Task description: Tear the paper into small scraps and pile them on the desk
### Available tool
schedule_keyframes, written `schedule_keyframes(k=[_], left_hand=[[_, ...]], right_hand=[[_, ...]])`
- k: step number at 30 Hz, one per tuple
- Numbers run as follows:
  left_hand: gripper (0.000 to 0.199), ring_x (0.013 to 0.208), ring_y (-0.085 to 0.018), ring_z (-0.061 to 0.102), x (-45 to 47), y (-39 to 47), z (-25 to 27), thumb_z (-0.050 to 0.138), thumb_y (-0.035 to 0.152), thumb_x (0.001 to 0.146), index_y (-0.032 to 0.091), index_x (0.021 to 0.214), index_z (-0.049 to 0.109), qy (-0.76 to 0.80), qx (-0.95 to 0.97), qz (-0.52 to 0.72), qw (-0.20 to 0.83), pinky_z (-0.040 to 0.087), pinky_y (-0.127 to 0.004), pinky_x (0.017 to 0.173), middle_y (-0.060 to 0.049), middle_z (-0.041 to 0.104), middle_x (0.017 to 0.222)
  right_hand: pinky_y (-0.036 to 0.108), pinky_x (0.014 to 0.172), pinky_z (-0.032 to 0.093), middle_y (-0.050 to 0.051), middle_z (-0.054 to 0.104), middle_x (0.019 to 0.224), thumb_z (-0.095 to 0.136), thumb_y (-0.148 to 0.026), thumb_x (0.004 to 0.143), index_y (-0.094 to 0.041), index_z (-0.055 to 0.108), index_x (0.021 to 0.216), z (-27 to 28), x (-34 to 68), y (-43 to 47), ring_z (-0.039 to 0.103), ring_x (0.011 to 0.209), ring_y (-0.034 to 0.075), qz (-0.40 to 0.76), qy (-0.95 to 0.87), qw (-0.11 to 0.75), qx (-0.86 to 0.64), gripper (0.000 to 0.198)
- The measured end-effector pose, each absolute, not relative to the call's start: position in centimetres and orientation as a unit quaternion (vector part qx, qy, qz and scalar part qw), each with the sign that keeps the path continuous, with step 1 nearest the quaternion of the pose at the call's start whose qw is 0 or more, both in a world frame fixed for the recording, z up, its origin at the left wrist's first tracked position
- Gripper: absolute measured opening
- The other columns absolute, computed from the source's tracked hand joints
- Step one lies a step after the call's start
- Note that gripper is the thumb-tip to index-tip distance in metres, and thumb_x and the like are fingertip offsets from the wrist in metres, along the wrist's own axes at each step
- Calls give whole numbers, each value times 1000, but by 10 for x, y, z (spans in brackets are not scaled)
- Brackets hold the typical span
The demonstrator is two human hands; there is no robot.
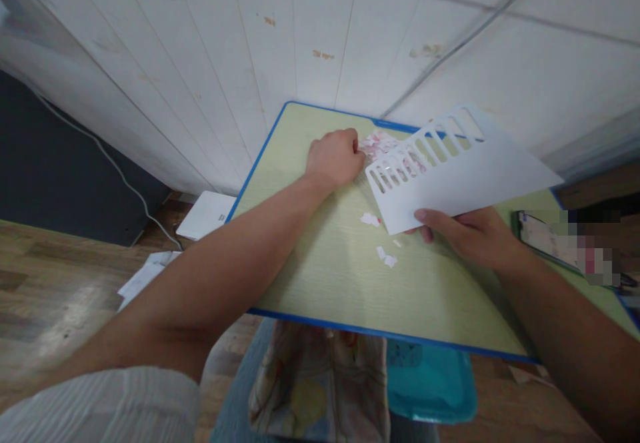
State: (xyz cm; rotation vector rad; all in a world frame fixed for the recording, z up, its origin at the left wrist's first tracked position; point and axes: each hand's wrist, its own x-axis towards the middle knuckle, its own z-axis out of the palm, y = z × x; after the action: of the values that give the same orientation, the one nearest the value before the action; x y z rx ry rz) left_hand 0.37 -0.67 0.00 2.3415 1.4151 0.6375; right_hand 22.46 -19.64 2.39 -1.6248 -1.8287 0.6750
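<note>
My right hand (465, 233) grips the lower edge of a white sheet (465, 183) with a row of rounded slots cut along one side, thumb on top. The sheet is tilted above the table. My left hand (336, 157) is closed, its fingers curled under near the far side of the table; what they hold, if anything, is hidden. Just right of it lies a heap of pink and white paper scraps (379, 144), partly covered by the sheet and seen through its slots. Several small white scraps (386, 256) lie nearer me, below the sheet's lower left corner.
The pale green table (320, 283) has a blue rim and stands against a white plank wall (320, 36). A phone (545, 239) lies at the right. A turquoise basin (433, 383) is below the front edge. A white box (207, 215) and papers (145, 276) are on the floor left.
</note>
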Motion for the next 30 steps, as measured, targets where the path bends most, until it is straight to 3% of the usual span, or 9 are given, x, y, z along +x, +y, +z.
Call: schedule_keyframes(k=[15, 19, 23, 30], left_hand=[[33, 131, -37, 78, 5, -6, 0, 63, 25, 104, 27, 126, 88, 503, 817, 224, 171, 59, -52, 118, -15, 87, 132], [31, 131, -38, 78, 5, -6, 0, 65, 26, 103, 27, 123, 88, 500, 818, 226, 171, 59, -53, 118, -15, 88, 131], [31, 131, -38, 78, 5, -6, 2, 65, 26, 104, 28, 125, 88, 502, 817, 221, 176, 59, -53, 118, -14, 88, 133], [33, 133, -39, 77, 5, -6, 3, 66, 28, 104, 28, 128, 89, 505, 816, 216, 182, 59, -53, 118, -14, 87, 135]], right_hand=[[39, 56, 57, 5, 72, 60, 87, -60, 98, -29, 70, 57, 31, 238, -191, 66, 58, 25, 267, -673, 294, -624, 54], [39, 56, 53, 5, 71, 61, 79, -57, 105, -29, 69, 56, 29, 235, -191, 64, 58, 23, 252, -674, 321, -616, 58], [42, 66, 57, 4, 71, 61, 78, -56, 109, -29, 67, 56, 22, 225, -194, 67, 61, 24, 241, -672, 338, -613, 60], [41, 60, 55, 5, 75, 63, 80, -56, 107, -31, 70, 58, 18, 218, -197, 69, 61, 25, 274, -662, 305, -627, 56]])
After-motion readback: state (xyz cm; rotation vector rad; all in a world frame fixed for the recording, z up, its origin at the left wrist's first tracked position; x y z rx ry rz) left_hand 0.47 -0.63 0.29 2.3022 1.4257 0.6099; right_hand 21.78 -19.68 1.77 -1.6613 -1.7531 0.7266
